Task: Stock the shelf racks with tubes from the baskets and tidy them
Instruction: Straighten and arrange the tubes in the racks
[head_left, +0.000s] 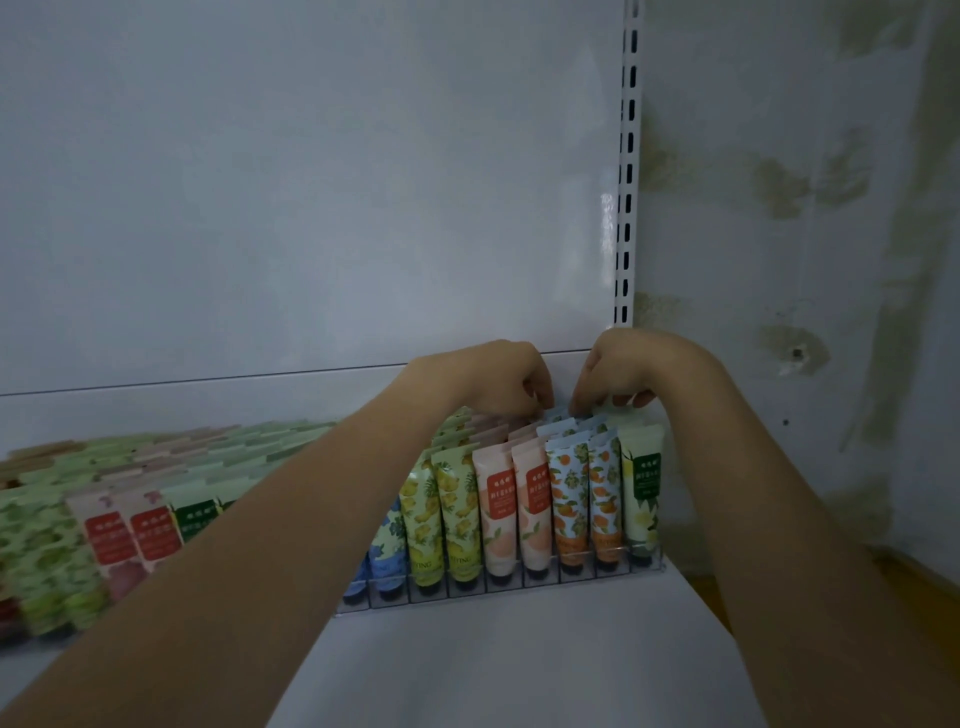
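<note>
A clear rack (519, 584) on the white shelf (493, 665) holds rows of upright tubes: yellow lemon tubes (457, 514), peach tubes (496, 514), orange-print tubes (569, 499) and a pale green tube (641, 493) at the right end. Both my hands reach over the back of the rack. My left hand (498, 379) has its fingers curled down onto the tops of the rear peach tubes. My right hand (623, 371) has its fingertips curled down on the tops of the rear blue orange-print tubes. What the fingertips hold is hidden.
More tubes in green, pink and red fill racks (104, 519) to the left, partly behind my left forearm. A white back panel and a slotted upright (626, 208) stand behind. A stained wall (805, 260) lies to the right.
</note>
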